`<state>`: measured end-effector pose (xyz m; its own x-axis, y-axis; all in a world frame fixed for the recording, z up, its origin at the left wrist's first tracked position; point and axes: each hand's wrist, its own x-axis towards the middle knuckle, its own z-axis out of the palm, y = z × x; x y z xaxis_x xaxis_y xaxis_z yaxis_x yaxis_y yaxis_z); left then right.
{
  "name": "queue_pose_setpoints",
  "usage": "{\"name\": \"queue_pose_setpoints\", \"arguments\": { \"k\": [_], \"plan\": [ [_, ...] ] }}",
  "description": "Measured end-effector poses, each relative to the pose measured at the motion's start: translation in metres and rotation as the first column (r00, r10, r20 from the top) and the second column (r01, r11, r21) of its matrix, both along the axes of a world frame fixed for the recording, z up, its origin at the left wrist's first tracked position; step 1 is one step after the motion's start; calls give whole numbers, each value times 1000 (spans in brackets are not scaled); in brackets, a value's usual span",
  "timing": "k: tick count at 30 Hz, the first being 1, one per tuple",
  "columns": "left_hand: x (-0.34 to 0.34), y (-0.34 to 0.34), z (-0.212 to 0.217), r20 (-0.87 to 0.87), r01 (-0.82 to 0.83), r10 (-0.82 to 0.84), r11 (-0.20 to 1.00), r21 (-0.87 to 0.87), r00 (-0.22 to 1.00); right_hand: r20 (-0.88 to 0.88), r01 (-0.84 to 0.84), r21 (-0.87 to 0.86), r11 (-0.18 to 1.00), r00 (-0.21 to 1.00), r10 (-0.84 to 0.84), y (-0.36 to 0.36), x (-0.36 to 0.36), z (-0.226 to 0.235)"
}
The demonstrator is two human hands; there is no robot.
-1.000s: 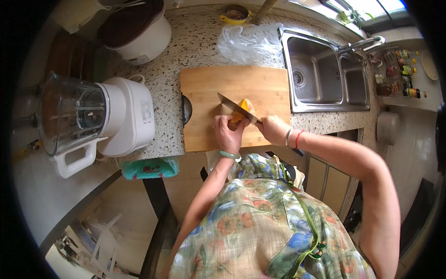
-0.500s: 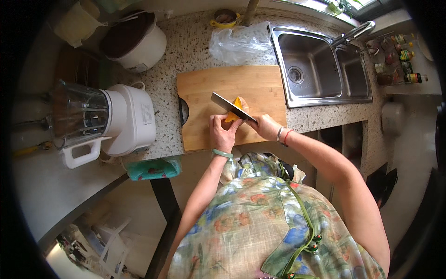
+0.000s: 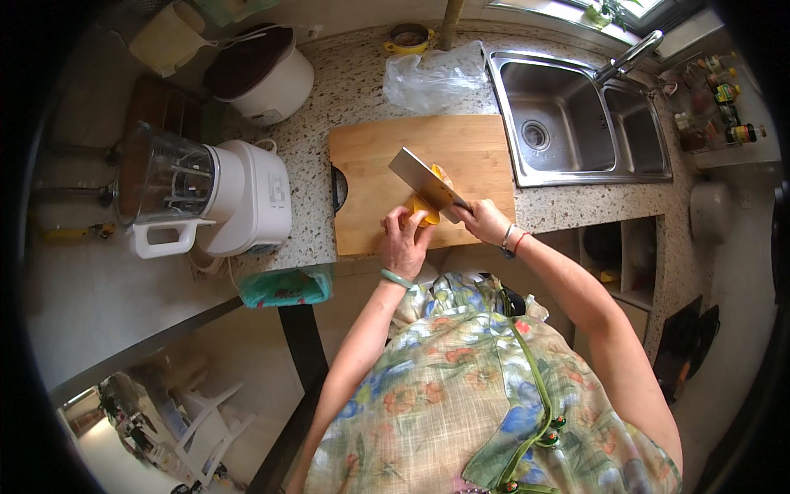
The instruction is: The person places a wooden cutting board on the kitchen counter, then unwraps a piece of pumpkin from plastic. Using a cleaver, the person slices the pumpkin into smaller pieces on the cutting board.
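In my right hand [image 3: 487, 222] the handle of a broad-bladed cleaver [image 3: 421, 176] is gripped, its blade slanting up to the left above the board. My left hand [image 3: 402, 247] has its fingers curled round an orange-fleshed piece of pumpkin [image 3: 425, 213], just on the near side of the blade. Behind the blade, another pumpkin piece [image 3: 443, 174] with pale skin shows only in part. Under all of this lies a wooden cutting board [image 3: 362, 148]. Whether the cleaver's edge touches the pumpkin is hidden.
A double steel sink [image 3: 559, 115] adjoins the board's right side. Beyond the board lies a clear plastic bag [image 3: 432, 82], near a small yellow pot [image 3: 408, 39]. To the left stand a white blender [image 3: 247, 198] and a white cooker [image 3: 276, 86]. A green bag [image 3: 284, 288] hangs at the counter's edge.
The cleaver now shows more of its flat side and stands apart from the left fingers. The near pumpkin piece has tilted away from the far one. The whole view has shifted slightly.
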<state>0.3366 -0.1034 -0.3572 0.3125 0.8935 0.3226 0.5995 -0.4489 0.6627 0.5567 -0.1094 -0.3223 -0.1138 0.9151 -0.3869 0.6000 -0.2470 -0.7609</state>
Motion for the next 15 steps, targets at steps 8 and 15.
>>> {"name": "queue_pose_setpoints", "arguments": {
  "k": [8,15],
  "plan": [
    [-5,14,-1,33,-2,3,1000,-24,999,-69,183,-44,982,980,-186,-5,-18,4],
    [-24,40,-7,196,97,-59,977,-189,979,-320,275,-278,920,877,-359,-4,-17,7]
  ]
}}
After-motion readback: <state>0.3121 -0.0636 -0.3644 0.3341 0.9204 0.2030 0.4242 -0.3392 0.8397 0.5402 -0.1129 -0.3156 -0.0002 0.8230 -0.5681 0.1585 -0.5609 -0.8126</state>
